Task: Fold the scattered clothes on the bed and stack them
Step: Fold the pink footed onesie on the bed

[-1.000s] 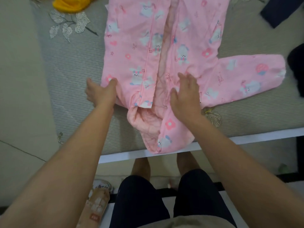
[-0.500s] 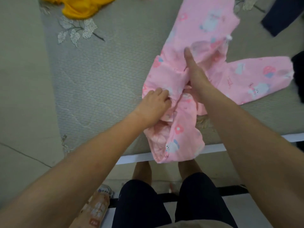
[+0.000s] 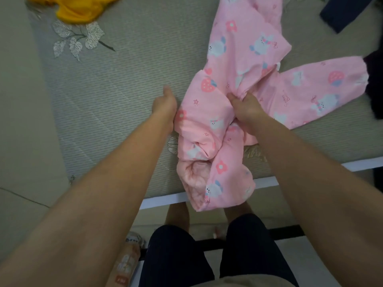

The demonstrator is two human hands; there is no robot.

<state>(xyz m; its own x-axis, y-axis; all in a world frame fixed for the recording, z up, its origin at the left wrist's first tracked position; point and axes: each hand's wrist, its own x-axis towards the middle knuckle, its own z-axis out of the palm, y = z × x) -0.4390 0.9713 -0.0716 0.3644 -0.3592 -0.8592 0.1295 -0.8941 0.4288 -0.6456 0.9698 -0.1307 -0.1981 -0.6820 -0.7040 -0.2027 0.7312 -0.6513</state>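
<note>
At the upper left of the bed, a yellow garment lies bunched, partly cut off by the frame edge, just above a leaf pattern stitched into the grey surface. Low down, beneath the left forearm, part of a printed packet shows.

Further right, the left hand rests against the left edge of the pink garment, thumb pointing up. Its fingers are hidden, so I cannot tell whether it grasps the cloth.

The pink garment, printed with rabbits, flowers and strawberries, lies crumpled on the right half of the bed near its front edge. Its body runs away toward the top of the view, and its rolled lower end hangs over the white rail.

The right hand is clenched on a bunch of that fabric at the garment's middle, fingers curled into the folds. One sleeve stretches flat to the right of this hand.

At the upper right lies a navy garment, apart from the pink one. A dark garment sits at the right edge, just beside the sleeve's cuff.
</note>
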